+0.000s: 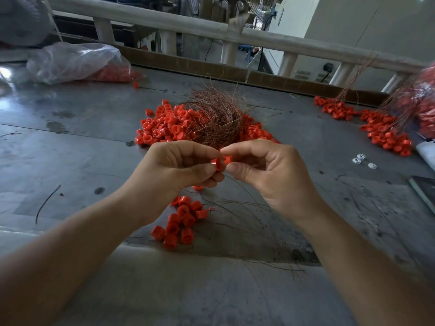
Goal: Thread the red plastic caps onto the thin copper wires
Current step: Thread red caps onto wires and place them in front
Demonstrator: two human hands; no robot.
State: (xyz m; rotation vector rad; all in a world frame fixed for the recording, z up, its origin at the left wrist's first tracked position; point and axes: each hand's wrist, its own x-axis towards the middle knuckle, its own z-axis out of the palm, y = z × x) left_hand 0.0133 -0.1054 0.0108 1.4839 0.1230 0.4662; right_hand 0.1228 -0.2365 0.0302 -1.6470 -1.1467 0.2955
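Head view is showing you pinching a red cap [217, 164] between the thumb and curled fingers of your left hand [179, 171], just above the table [82, 147], near its middle. Your right hand [268, 172] is closing thumb and forefinger on a second cap [227, 159], which is touching the first. I am judging that you are feeding a wire end through here. You should be holding the left cap steady with its hole facing the right fingertips. You should also be gripping the strand close to its tip so it is not buckling, and sliding it rather than forcing it.

Just nearer than your hands a small cluster of caps [181, 222] is lying, and loose strands [247, 205] are curving away to the near right. Beyond your hands, the copper wire bundle [216, 116] is sitting on the main cap pile [157, 125]. Far right, more caps [386, 135] are lying with wires rising from them. Far left, a plastic bag [75, 60] is holding red pieces.

The strand you are working is too fine to make out between the fingertips, so whether it is passing through either cap is not showing. Your fingers are hiding both caps' holes. The frame edge is cutting off the blurred far-right heap, and the white bits [360, 158] on the right are too small to identify.
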